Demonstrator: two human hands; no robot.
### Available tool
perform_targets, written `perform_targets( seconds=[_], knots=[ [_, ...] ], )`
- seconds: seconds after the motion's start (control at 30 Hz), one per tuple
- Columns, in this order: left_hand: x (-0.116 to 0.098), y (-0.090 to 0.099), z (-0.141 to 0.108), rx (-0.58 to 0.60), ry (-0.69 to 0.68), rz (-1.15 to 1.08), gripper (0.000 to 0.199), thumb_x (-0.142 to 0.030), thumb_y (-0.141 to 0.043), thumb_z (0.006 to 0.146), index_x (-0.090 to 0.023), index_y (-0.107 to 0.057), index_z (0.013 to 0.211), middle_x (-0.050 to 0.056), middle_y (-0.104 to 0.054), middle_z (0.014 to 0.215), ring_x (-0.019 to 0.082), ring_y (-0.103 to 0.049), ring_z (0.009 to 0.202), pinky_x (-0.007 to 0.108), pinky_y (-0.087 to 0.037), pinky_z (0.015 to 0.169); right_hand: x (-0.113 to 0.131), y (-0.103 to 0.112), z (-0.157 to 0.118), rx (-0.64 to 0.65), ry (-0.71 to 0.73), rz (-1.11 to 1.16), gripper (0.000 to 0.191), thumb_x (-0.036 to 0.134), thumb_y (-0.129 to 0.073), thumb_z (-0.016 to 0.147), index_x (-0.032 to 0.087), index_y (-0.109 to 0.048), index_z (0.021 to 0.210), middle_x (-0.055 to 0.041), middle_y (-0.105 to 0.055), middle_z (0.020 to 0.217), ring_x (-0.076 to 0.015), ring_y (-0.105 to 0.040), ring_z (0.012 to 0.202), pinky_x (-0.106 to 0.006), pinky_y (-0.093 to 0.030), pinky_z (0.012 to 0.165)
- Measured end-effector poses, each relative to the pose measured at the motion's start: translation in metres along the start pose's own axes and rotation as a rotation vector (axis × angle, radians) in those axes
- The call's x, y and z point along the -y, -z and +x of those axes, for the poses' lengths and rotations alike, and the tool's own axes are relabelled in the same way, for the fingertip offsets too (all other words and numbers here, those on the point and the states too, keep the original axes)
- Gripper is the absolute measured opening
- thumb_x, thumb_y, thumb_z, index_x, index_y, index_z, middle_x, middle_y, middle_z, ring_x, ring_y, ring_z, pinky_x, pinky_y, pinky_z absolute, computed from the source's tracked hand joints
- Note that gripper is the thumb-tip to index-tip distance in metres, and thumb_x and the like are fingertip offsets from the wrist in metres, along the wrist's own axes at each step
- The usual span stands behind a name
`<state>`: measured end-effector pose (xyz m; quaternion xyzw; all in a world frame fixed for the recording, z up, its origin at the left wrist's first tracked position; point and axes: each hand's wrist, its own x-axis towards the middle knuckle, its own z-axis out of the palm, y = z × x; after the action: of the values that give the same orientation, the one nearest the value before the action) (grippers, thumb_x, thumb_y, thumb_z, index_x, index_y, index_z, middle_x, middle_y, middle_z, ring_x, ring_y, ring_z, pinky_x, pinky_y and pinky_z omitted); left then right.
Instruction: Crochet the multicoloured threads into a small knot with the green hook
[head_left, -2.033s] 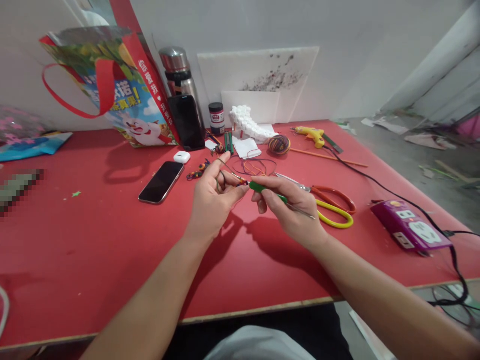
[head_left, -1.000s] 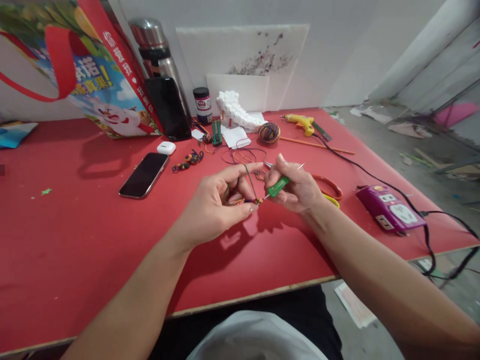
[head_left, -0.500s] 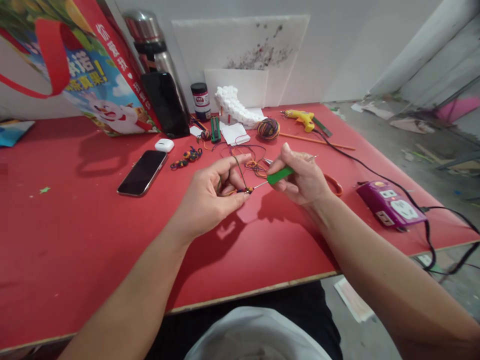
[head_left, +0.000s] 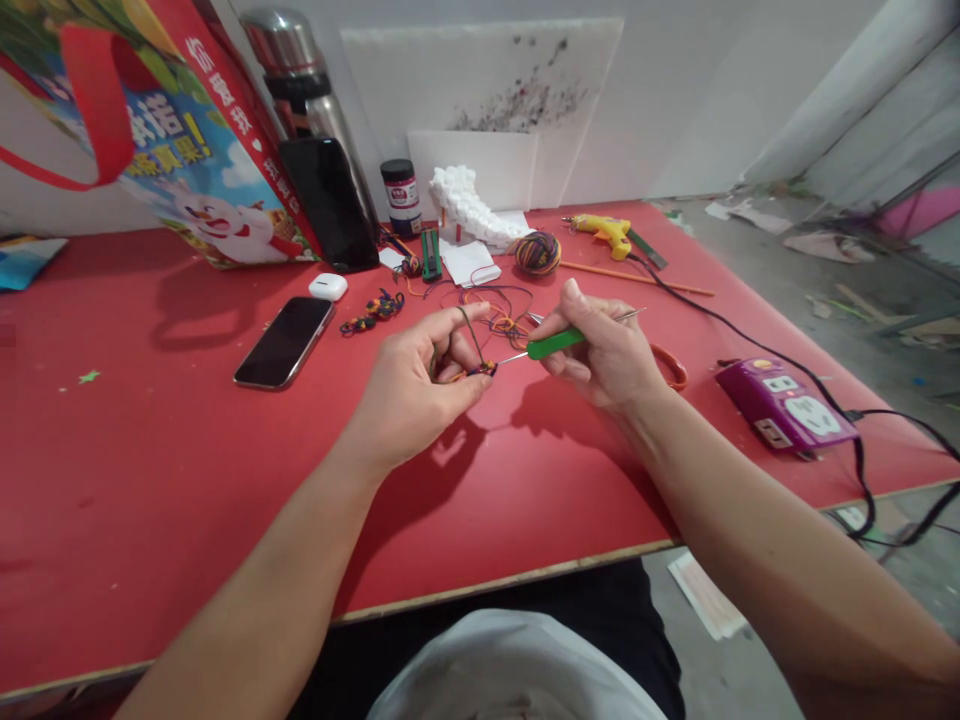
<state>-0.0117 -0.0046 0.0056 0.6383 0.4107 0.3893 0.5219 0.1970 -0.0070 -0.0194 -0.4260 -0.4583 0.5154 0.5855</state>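
Observation:
Between the thumb and fingers of my left hand (head_left: 420, 385) is pinched a small multicoloured crochet piece (head_left: 486, 369). A dark green strand of yarn (head_left: 474, 335) runs from it up over the raised index finger. My right hand (head_left: 596, 345) grips the green handle of a crochet hook (head_left: 553, 344). The hook's thin metal shaft points left, its tip at the crochet piece; whether it sits in a stitch is too small to tell. Behind my hands lie loose strands of orange and purple yarn (head_left: 510, 325), leading towards a multicoloured yarn ball (head_left: 537, 254).
On the red table (head_left: 187, 480) are a phone (head_left: 285, 342), an earbud case (head_left: 328, 287), a finished-looking crochet strip (head_left: 373, 312), a yellow glue gun (head_left: 602, 234) and a purple power socket (head_left: 786, 408). Orange-handled scissors (head_left: 670, 368) lie behind my right wrist. A black cable (head_left: 720, 320) crosses the right side.
The crochet piece and my left fingertips have shifted slightly left and up. The hook has followed a little to the left, its shaft now lying flatter.

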Motion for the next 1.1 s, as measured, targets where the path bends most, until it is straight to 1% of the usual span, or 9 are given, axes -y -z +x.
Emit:
perform_targets(
  seconds=[0.1,0.3,0.5,0.7,0.93,1.0,1.1],
  knots=[
    [0.002,0.0,0.002,-0.014,-0.004,0.016,0.068,-0.012,-0.083,0.074,-0.012,-0.073,0.141,-0.005,-0.058,0.077,0.008,-0.043,0.063,0.025,-0.038,0.061,0.001,-0.001,-0.001,-0.005,0.011,0.009,0.07,0.084,-0.081,0.078,0.018,-0.071,0.056,-0.0012,-0.058,0.042,-0.0049,-0.033,0.03,-0.023,-0.021,0.032],
    [0.005,0.0,0.004,-0.039,-0.006,0.019,0.065,-0.012,-0.083,0.073,-0.014,-0.076,0.137,-0.005,-0.059,0.075,0.008,-0.043,0.061,0.025,-0.038,0.06,0.003,-0.004,-0.001,-0.028,0.01,-0.019,0.071,0.084,-0.081,0.078,0.018,-0.069,0.056,-0.0015,-0.059,0.042,-0.0052,-0.035,0.03,-0.023,-0.024,0.032],
    [0.008,0.0,0.005,-0.066,-0.002,0.033,0.062,-0.012,-0.084,0.07,-0.016,-0.078,0.131,-0.005,-0.061,0.075,0.007,-0.043,0.058,0.024,-0.038,0.057,0.004,-0.004,-0.002,-0.023,0.02,-0.044,0.07,0.083,-0.08,0.079,0.018,-0.07,0.057,-0.0021,-0.062,0.045,-0.0053,-0.037,0.03,-0.023,-0.025,0.032],
    [0.011,-0.001,0.007,-0.111,0.031,0.088,0.065,-0.006,-0.082,0.068,-0.015,-0.078,0.132,-0.006,-0.06,0.073,0.007,-0.043,0.056,0.024,-0.039,0.055,0.0,-0.005,-0.004,-0.026,0.074,-0.067,0.068,0.083,-0.081,0.079,0.018,-0.073,0.06,-0.0029,-0.065,0.046,-0.0058,-0.04,0.03,-0.023,-0.024,0.033],
    [0.013,-0.004,0.009,-0.172,0.073,0.081,0.059,-0.001,-0.082,0.066,-0.018,-0.081,0.122,-0.006,-0.06,0.068,0.008,-0.047,0.053,0.023,-0.039,0.051,-0.004,-0.007,-0.007,-0.041,0.137,-0.123,0.064,0.078,-0.081,0.083,0.018,-0.075,0.062,-0.0024,-0.064,0.047,-0.0067,-0.042,0.033,-0.023,-0.029,0.034],
    [0.015,-0.004,0.01,-0.187,0.087,0.096,0.059,-0.002,-0.083,0.068,-0.017,-0.08,0.125,-0.006,-0.062,0.068,0.009,-0.05,0.053,0.023,-0.039,0.049,-0.005,-0.008,-0.009,-0.047,0.157,-0.144,0.064,0.078,-0.08,0.084,0.017,-0.077,0.064,-0.0025,-0.065,0.047,-0.007,-0.043,0.033,-0.023,-0.031,0.035],
    [0.015,-0.004,0.011,-0.201,0.128,0.129,0.066,-0.001,-0.084,0.07,-0.014,-0.076,0.134,-0.005,-0.064,0.069,0.009,-0.051,0.051,0.022,-0.039,0.047,-0.006,-0.01,-0.011,-0.064,0.163,-0.185,0.064,0.078,-0.077,0.086,0.016,-0.08,0.068,-0.0023,-0.066,0.049,-0.0076,-0.045,0.035,-0.023,-0.033,0.035]
  ],
)
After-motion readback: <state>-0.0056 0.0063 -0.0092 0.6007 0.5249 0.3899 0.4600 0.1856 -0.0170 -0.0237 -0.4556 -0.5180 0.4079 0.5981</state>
